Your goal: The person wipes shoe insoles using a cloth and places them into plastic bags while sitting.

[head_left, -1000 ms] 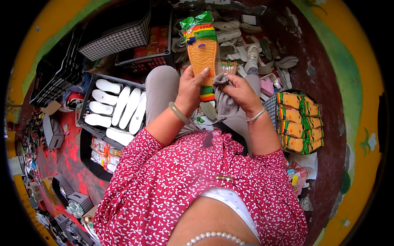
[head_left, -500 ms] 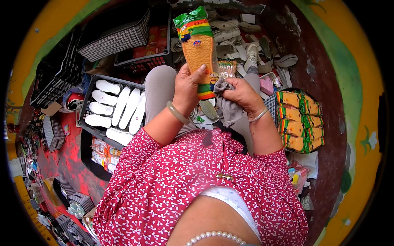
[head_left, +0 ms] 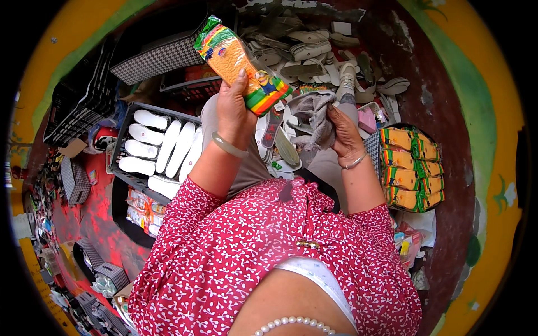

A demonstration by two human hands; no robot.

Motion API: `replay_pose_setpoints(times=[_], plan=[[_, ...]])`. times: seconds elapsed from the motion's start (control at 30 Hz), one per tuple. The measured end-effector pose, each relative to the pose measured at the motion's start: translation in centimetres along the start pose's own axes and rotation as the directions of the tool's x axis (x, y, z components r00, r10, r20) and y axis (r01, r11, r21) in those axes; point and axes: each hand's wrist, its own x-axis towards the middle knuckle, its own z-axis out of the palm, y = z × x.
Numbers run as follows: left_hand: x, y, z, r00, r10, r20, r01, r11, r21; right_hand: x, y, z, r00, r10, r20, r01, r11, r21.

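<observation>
My left hand (head_left: pixel 235 109) grips a packet of insoles (head_left: pixel 238 64), its orange textured sole showing through clear film with green, yellow and red printing. The packet is tilted, its top toward the upper left and its lower corner toward the cloth. In my right hand (head_left: pixel 346 134) is a crumpled grey cloth (head_left: pixel 310 120), pinched at its right side and hanging open to the left. A small gap lies between the packet and the cloth. The fingers of my left hand are partly hidden behind the packet.
A dark crate (head_left: pixel 126 171) of white insoles (head_left: pixel 168 148) stands at my left. To the right, a basket holds several orange insole packets (head_left: pixel 402 177). Loose insoles (head_left: pixel 311 51) are piled on the floor ahead. A houndstooth bin (head_left: pixel 157 61) is at the far left.
My left hand has moved left and tilted the packet leftward, away from the cloth. The cloth, bunched against the packet before, has spread out in my right hand.
</observation>
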Motion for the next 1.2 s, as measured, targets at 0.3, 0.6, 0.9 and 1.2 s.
replay_pose_setpoints(times=[0.3,0.6,0.9,1.2], plan=[[-2.2,-3.6,1.2,0.985,0.148,0.091,-0.160,0.977,0.144,2.0,3.6,4.0,0.983,-0.153,-0.103,0.156,0.988,0.022],[-4.3,-4.6,1.0,0.987,-0.144,0.065,0.142,0.989,0.041,1.9,2.5,2.0,0.843,-0.503,-0.192,0.423,0.840,-0.341],[-3.3,0.0,1.3,0.790,-0.517,0.329,-0.223,0.258,0.940,-0.3,-4.7,-0.4,0.732,-0.663,0.157,0.299,0.106,-0.948],[-2.3,-1.4,3.0,0.636,-0.651,0.414,-0.335,0.251,0.908,-2.1,-4.7,3.1,0.817,-0.318,0.481,0.475,-0.103,-0.874]])
